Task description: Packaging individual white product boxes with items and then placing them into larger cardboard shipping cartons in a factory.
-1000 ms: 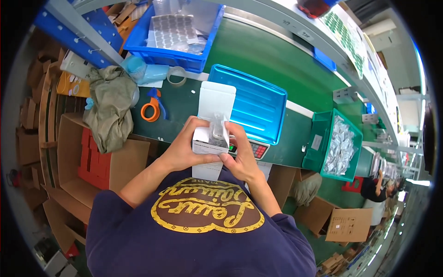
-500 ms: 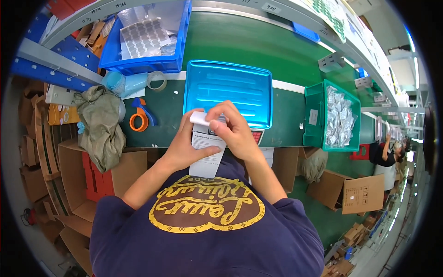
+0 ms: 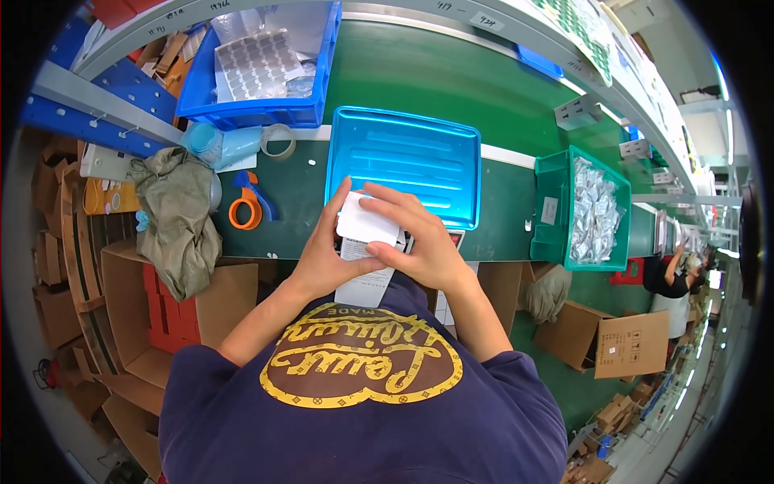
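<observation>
At the near left, an open brown cardboard carton [image 3: 121, 294] holds red boxes [image 3: 171, 310]. Just beyond it, a crumpled olive-grey cloth [image 3: 173, 218] hangs over the left end of the dark green worktop [image 3: 298, 194]. To its right lies an orange-and-blue plastic tool with a ring-shaped part [image 3: 260, 198]. Farther back stands a blue plastic bin [image 3: 258, 111] containing sheets and clear wrapping, with a pale roll of tape [image 3: 278, 154] just in front of it.

In the near middle, the left hand [image 3: 321, 262] clasps the left side of a small white cardboard box [image 3: 367, 270], its thumb across the printed front. The box is held between both hands, in front of the person's body, its white top flap [image 3: 368, 222] facing up. Beyond it sits a shiny bright blue rectangular tray [image 3: 407, 153]. The right hand [image 3: 426, 246] grips the box from the right, fingers curved over the flap and thumb at the front edge.

Farther right, a green plastic bin [image 3: 552, 202] holds silvery packets [image 3: 595, 214]. At the near right, an open brown carton [image 3: 633, 343] rests on the floor; beyond it, at the far right, is another person [image 3: 673, 282].
</observation>
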`<state>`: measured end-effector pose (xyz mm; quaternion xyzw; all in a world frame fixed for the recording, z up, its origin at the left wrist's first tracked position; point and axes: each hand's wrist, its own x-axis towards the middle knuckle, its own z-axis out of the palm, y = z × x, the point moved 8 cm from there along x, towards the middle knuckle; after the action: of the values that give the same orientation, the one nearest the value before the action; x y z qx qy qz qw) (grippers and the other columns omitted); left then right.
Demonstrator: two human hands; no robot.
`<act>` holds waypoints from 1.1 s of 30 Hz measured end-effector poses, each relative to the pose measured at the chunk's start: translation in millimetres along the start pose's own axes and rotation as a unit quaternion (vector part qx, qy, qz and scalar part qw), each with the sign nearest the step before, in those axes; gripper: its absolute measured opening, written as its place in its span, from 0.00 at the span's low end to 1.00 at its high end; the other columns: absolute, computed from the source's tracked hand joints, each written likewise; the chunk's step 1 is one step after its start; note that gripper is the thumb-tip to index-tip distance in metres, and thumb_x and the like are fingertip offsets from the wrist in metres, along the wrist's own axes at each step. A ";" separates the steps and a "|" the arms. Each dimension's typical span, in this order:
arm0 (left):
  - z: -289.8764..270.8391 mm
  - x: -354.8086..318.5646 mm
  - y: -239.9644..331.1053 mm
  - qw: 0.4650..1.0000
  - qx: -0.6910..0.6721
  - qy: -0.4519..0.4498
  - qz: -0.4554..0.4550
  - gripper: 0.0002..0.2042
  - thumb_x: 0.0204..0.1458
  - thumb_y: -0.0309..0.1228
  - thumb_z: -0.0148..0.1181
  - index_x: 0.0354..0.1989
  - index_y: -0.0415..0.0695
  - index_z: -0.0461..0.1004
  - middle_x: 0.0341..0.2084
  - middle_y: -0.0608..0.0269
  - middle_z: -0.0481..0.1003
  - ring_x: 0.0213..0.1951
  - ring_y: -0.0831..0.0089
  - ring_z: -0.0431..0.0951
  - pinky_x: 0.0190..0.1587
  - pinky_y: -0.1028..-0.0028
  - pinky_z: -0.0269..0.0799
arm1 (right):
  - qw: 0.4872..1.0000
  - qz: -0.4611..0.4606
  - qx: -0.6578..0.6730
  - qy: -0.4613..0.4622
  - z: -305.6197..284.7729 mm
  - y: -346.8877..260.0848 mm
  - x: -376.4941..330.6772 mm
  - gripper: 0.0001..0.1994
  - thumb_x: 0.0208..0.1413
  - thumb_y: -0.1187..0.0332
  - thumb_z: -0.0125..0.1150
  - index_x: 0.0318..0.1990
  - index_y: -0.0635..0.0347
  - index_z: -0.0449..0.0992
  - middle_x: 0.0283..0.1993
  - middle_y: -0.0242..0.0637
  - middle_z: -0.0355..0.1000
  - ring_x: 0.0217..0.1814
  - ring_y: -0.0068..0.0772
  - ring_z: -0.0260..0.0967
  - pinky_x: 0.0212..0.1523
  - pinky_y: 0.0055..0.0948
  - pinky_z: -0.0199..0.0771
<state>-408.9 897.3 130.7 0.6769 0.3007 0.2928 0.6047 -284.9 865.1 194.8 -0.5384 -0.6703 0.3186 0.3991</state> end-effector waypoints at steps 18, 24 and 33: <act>-8.6 -12.7 -14.4 1.000 -0.016 -0.011 -0.024 0.51 0.36 0.33 0.77 0.70 0.57 0.49 0.61 0.58 0.58 0.55 0.63 0.69 0.54 0.66 0.70 | 0.996 -0.008 0.088 -0.024 17.0 12.0 -4.1 0.16 0.64 0.61 0.50 0.52 0.58 0.77 0.55 0.38 0.74 0.63 0.42 0.65 0.63 0.40 0.59; -7.8 -18.4 -14.3 0.998 -0.051 -0.012 -0.033 0.54 0.37 0.36 0.77 0.72 0.58 0.46 0.63 0.58 0.55 0.56 0.63 0.69 0.55 0.65 0.69 | 0.996 0.014 0.073 -0.042 19.7 12.1 -6.2 0.17 0.65 0.61 0.48 0.53 0.58 0.77 0.56 0.38 0.73 0.64 0.44 0.63 0.64 0.41 0.58; -7.1 -24.6 0.4 0.994 0.065 -0.008 0.090 0.52 0.37 0.41 0.77 0.71 0.56 0.47 0.66 0.57 0.52 0.60 0.59 0.65 0.56 0.65 0.68 | 0.991 -0.066 0.053 -0.101 18.9 5.8 -15.3 0.18 0.59 0.66 0.54 0.56 0.57 0.73 0.60 0.41 0.67 0.65 0.46 0.60 0.64 0.43 0.57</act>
<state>-430.2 883.0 131.0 0.7414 0.2520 0.3201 0.5332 -297.3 851.5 177.9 -0.4366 -0.7234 0.3791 0.3774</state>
